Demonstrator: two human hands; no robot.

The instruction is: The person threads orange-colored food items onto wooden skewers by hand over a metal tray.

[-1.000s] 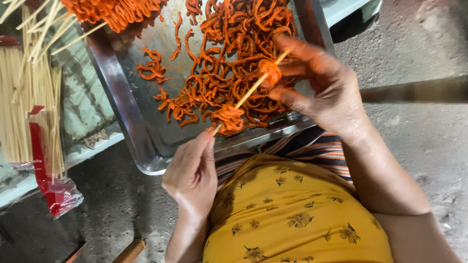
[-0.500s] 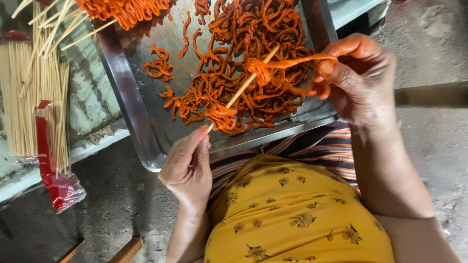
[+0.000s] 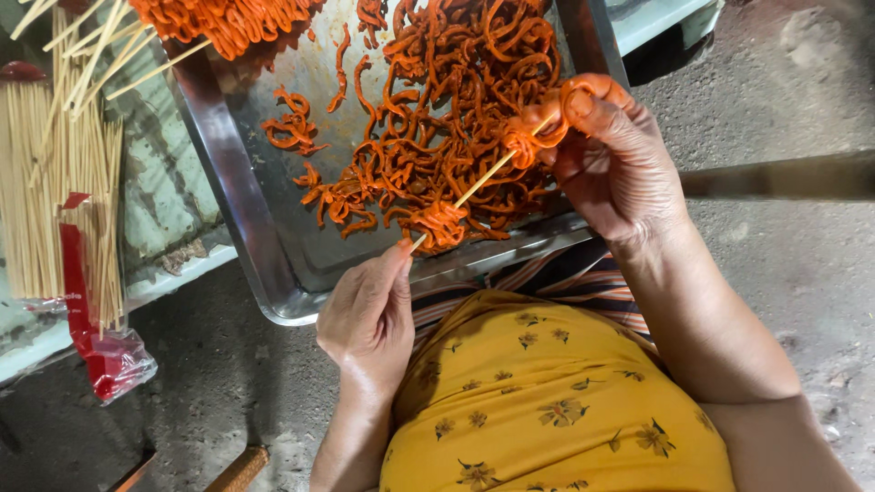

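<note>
Bamboo skewer [image 3: 481,180]: slants between both hands, over the tray's near rim.
Left hand [image 3: 367,319]: pinches skewer's lower end.
Right hand [image 3: 609,159]: closed on an orange strip [image 3: 527,144] at the upper end.
Steel tray [image 3: 239,196]: bare metal left of the hands.

Slanted bamboo skewer [image 3: 483,179], orange strips [image 3: 439,221] threaded

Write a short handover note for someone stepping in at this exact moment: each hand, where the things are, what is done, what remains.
Left hand: pinches the lower end of the bamboo skewer.
Right hand: presses an orange strip onto the skewer's upper end.
Done: one bunched piece sits low on the skewer.
Left: many loose orange strips lie in the steel tray; spare skewers lie to the left.
</note>
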